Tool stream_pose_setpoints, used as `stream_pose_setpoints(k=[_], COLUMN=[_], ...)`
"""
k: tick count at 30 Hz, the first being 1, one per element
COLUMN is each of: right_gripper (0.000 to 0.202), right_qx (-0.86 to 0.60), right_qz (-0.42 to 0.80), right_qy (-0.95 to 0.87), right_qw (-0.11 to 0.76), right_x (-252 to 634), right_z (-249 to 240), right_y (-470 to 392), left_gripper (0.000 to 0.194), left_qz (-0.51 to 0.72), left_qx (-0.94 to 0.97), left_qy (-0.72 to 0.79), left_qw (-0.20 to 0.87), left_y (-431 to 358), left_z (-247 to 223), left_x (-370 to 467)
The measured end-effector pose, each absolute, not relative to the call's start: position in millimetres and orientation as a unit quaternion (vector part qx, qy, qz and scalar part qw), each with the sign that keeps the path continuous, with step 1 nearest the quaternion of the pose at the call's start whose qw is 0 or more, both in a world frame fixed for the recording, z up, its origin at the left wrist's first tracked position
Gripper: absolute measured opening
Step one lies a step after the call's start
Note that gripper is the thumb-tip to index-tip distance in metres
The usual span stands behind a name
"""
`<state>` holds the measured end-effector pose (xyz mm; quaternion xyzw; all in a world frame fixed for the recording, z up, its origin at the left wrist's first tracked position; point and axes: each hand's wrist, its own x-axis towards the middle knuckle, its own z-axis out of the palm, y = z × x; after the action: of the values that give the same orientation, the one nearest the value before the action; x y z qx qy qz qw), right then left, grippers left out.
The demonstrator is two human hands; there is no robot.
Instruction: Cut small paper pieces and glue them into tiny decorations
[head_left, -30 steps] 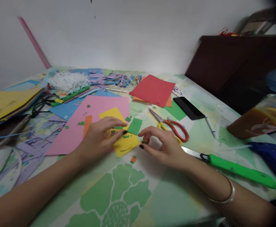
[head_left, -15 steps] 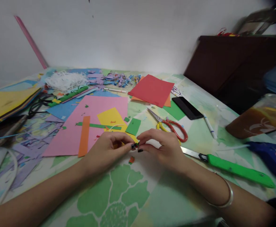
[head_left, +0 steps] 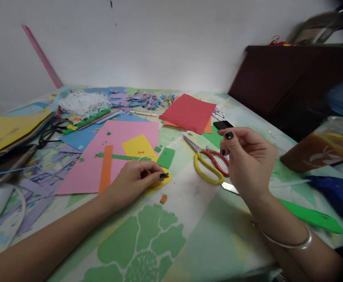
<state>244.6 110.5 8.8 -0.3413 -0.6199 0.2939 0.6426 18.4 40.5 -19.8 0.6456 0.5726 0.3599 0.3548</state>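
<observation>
My left hand (head_left: 139,176) rests by the lower edge of the yellow paper (head_left: 139,145), its thumb and fingertips closed on a tiny red and green piece (head_left: 166,176). Raised to the right, above the scissors (head_left: 208,168) and the knife with the green handle (head_left: 312,216), is my right hand (head_left: 249,160). Its thumb and forefinger are pinched together, and anything between them is too small to make out. A small orange piece (head_left: 163,199) lies on the cloth below my left hand. Beside the yellow paper sits a green rectangle (head_left: 166,158).
Pink paper (head_left: 83,172) with an orange strip (head_left: 105,168) lies left of centre. Red paper (head_left: 189,112) and a partly covered phone (head_left: 222,125) are further back. A cup of brown drink (head_left: 321,149) and a blue tool (head_left: 333,194) stand right. Purple scraps (head_left: 36,196) litter the left.
My right hand has moved away from my left, up and to the right, uncovering the yellow scissor handle and now covering part of the phone and knife. My left hand has stayed nearly in place.
</observation>
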Motion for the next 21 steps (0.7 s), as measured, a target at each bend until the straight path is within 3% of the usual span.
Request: stream_pose_setpoints(k=[5,9,16,21], right_gripper=[0.025,0.007,0.010,0.012], right_qx=[-0.295,-0.300,-0.282,-0.281], right_qz=[0.305,0.273,0.283,0.286], right_qy=[-0.663,-0.717,-0.760,-0.772], right_qw=[0.617,0.567,0.512,0.493], right_x=[241,239,236,235], right_z=[5,4,0,-2], right_y=[108,105,105,103], left_gripper=[0.018,0.027,0.025,0.017], left_qz=[0.358,0.390,0.289,0.292], left_qx=[0.666,0.606,0.679,0.682], left_qy=[0.617,0.684,0.658,0.647], left_qw=[0.216,0.114,0.146,0.174], left_y=[55,67,78,81], left_z=[-16,-14,-17,-21], left_x=[1,-30,-45,-33])
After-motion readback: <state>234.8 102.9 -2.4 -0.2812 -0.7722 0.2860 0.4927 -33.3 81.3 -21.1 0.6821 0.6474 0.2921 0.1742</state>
